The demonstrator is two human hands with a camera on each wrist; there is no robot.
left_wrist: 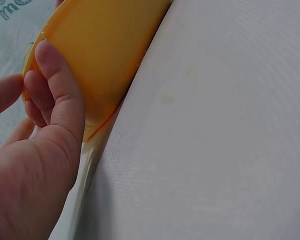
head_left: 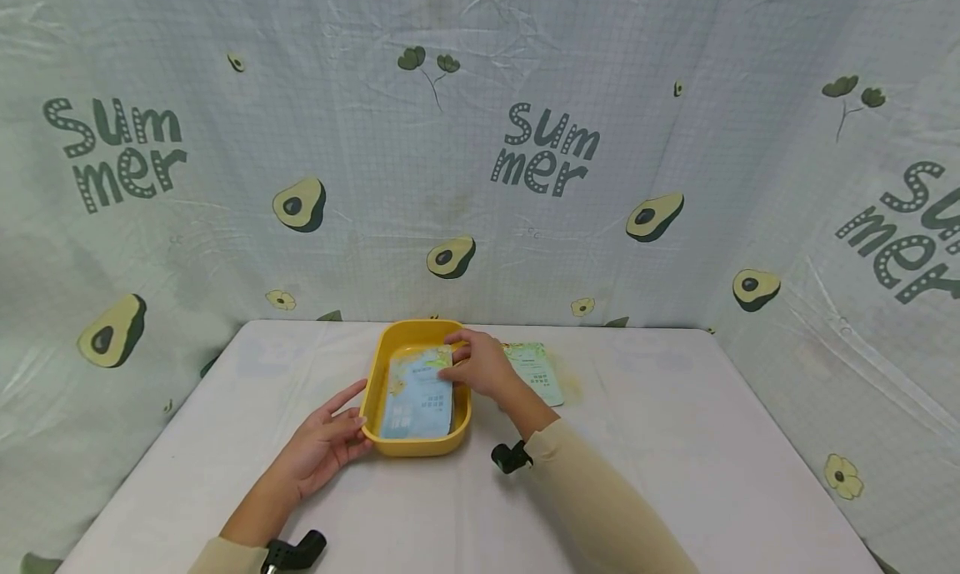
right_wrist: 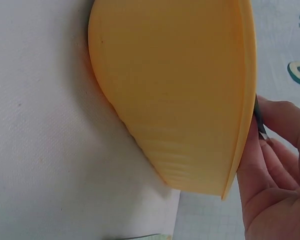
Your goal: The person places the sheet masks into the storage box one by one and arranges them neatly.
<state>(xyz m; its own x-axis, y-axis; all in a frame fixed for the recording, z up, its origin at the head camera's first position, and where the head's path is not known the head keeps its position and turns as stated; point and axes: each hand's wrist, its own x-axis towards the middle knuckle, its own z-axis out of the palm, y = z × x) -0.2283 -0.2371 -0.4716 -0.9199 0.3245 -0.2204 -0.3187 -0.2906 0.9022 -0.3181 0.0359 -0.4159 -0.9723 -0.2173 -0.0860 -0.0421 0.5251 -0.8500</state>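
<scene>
A yellow tray point(head_left: 416, 447) with rounded corners stands on the table. Inside it lies a light-blue booklet point(head_left: 417, 403) with printed text and a floral top. My right hand point(head_left: 483, 364) reaches over the tray's right rim and pinches the booklet's right edge; in the right wrist view a thin dark edge point(right_wrist: 259, 119) shows between thumb and fingers. At the tray's near left side, my left hand point(head_left: 326, 447) holds the rim, its fingertips against the yellow wall point(left_wrist: 102, 55). A pale green booklet point(head_left: 538, 374) lies right of the tray, partly hidden by my right hand.
The white-covered table point(head_left: 645, 457) reaches back to a hanging sheet point(head_left: 360, 141) printed with avocados and lettering. Small black devices are strapped at the left wrist point(head_left: 295, 551) and the right wrist point(head_left: 512, 456).
</scene>
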